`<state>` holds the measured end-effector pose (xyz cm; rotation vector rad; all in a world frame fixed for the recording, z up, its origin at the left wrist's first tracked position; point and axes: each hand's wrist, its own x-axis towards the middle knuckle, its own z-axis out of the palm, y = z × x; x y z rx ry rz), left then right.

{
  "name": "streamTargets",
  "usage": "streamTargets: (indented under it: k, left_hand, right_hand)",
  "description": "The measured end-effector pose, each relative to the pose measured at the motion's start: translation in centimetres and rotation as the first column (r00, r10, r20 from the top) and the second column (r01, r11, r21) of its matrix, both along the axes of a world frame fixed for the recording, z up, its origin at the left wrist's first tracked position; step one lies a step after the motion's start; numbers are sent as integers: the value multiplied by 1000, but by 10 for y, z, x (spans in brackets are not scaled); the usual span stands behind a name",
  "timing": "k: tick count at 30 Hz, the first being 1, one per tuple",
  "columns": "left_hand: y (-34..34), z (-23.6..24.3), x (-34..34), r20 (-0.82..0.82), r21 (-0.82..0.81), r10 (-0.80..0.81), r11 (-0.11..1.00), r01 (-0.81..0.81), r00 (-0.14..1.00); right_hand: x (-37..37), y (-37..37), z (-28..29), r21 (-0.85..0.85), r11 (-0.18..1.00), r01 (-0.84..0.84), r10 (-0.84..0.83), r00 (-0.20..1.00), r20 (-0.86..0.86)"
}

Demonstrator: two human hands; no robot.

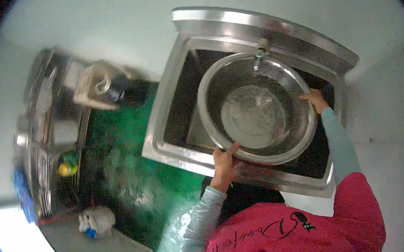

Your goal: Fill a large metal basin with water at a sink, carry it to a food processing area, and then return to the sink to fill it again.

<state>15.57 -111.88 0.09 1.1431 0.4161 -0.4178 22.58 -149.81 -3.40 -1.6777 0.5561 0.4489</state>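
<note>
Gripping a wide, round basin by its smooth rolled rim, the left hand and right hand are both clamped on it. The basin is shiny metal, with curved walls streaked by soft reflections; across its round bottom spreads a pale, rippled patch with broken glints, like shallow water. It sits within the opening of a rectangular sink of brushed metal, whose broad, flat edges meet in squared corners and whose back rises into a long, polished splashboard. A small metal tap juts over the far side of the rim. Whether the basin touches the sink floor cannot be told.

The left hand holds the near side of the rim, left of its middle, thumb laid over the top; the basin stretches away from it, forward and to the right. The right hand holds the right side, farther from the body, thumb pointing inward over the edge, so the basin lies to its left. The fingers curled outside the rim are mostly hidden. Smooth, pale, close-fitting sleeves cover both forearms.
</note>
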Motion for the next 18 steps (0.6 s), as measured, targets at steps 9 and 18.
streamTargets:
  k: [9,18]
  left_hand:
    - [36,74,-15,85,57,201,977,-206,976]
    - [116,69,-142,132,-209,493,862,-462,860]
  right_hand:
    - [-55,9,-13,-234,951,-204,254,945,206]
    - [-54,89,30,-182,915,-361,401,866,298]
